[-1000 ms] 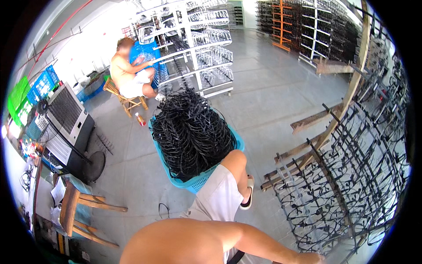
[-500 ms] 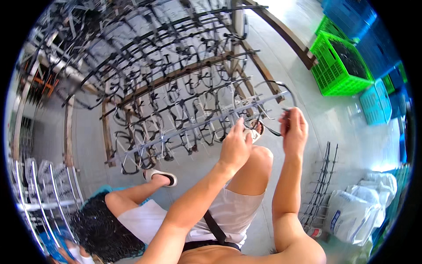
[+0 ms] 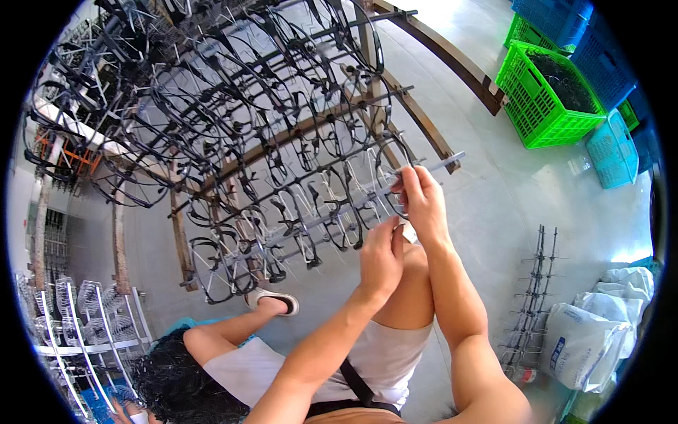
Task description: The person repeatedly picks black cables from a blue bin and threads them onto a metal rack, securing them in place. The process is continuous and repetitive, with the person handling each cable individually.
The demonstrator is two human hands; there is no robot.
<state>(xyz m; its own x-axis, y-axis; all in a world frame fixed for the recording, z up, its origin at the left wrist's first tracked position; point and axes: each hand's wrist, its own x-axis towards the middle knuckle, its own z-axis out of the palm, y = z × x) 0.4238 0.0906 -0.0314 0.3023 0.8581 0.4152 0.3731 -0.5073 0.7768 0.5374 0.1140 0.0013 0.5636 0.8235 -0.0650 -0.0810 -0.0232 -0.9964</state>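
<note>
My right hand (image 3: 426, 206) is closed on a thin black curved frame (image 3: 400, 145), shaped like a headband, at the right part of a grey hanging bar (image 3: 452, 161). Just below and left of it, my left hand (image 3: 382, 260) has its fingers pinched together by the same bar. Whatever those fingers grip is hidden. More black curved frames (image 3: 212, 263) hang along this bar on thin pale hooks, and further rows hang on the bars beyond. A heap of black pieces (image 3: 180, 378) with a blue edge lies beside my left thigh.
A brown metal rack (image 3: 417, 116) carries the bars. At the far right stand a green crate (image 3: 526, 106) of black pieces, blue crates (image 3: 604, 63) and a light blue basket (image 3: 613, 152). Dark hooked rods (image 3: 533, 304) and white bags (image 3: 586, 346) lie nearer. White metal racks (image 3: 85, 346) stand left.
My right hand has moved left with the black frame, from beyond the bar's end onto the bar. My left hand has dropped slightly, and its fingers have drawn together.
</note>
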